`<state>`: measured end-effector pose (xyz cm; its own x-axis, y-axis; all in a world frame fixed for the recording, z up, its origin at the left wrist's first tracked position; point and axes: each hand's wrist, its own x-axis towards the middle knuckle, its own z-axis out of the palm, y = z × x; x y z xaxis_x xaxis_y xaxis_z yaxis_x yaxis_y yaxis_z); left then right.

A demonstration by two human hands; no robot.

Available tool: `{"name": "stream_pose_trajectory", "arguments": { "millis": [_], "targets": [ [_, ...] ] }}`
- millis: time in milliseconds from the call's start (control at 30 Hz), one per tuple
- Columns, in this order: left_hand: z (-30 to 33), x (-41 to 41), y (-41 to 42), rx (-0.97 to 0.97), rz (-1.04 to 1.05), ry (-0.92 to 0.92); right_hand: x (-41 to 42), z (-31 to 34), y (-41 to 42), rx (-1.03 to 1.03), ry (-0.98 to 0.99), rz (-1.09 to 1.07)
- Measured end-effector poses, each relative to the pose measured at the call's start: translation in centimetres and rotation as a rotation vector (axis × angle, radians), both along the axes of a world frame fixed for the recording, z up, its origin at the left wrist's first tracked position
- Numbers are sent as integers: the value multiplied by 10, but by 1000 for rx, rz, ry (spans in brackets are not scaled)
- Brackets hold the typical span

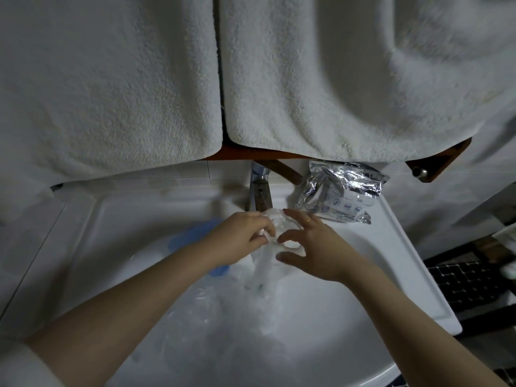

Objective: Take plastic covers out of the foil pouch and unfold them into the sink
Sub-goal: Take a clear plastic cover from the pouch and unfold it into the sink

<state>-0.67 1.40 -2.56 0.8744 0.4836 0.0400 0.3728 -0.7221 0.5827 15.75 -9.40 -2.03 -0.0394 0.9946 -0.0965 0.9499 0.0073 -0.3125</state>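
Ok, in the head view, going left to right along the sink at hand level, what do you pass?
Blue item → left hand → clear plastic cover → right hand → foil pouch on the sink ledge.

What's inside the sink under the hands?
Clear plastic covers lie crumpled in the sink; one hangs from both hands. A blue thing peeks from behind the left arm. The drain is hidden.
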Motion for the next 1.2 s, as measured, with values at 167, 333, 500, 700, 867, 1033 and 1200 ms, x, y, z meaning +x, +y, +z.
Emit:
{"name": "stream_pose_trajectory", "arguments": {
  "millis": [167, 333, 500, 700, 867, 1033, 1200],
  "targets": [
    [9, -5, 3, 44, 25, 6, 16, -8, -2, -149, -187, -48],
    [-2, -18, 17, 228, 159, 333, 35, -1, -7, 38, 276, -61],
    [-3, -20, 17, -58, 142, 106, 30, 20, -14, -15, 1256, -48],
    [14, -16, 5, -575, 340, -386, 27, 15, -10, 148, 1016, -309],
    [12, -19, 16, -567, 496, -468, 32, 15, -13, 245, 247, -418],
    [-2, -21, 23, -264, 651, -251, 36, 14, -12, 304, 75, -510],
    [-3, -13, 21, -1130, 822, -479, 26, 25, -12, 236, 1621, -472]
  ]
}}
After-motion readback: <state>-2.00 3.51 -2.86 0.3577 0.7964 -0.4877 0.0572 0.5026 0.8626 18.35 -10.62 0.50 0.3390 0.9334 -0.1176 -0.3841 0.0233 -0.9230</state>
